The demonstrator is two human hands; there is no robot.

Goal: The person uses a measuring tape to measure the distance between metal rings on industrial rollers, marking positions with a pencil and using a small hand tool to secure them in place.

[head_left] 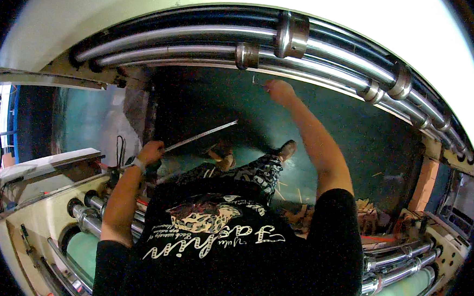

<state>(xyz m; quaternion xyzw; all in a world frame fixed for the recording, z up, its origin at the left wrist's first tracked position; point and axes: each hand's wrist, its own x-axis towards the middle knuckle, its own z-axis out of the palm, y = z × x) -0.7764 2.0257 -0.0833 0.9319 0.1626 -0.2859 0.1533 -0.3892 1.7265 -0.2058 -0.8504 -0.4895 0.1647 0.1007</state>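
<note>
My left hand (151,151) is closed round the near end of a tape measure (201,135). Its thin, pale, marked strip sticks out straight, up and to the right, over the dark floor. What the fist covers at that end is hidden. Stretched far forward, my right hand (278,91) pinches a small L-shaped tool (254,80), too small to name surely. That hand is just below the long steel shafts (195,32), apart from them. Metal collars (247,56) sit round the shafts, the closest one up and to the left of my right hand.
Behind me, on both sides, are more shafts and green rollers (81,252). A pale machine frame (11,237) stands at the left. Scraps (294,195) lie on the dark floor (351,139) by my shoes. An orange-brown post (425,184) rises at the right.
</note>
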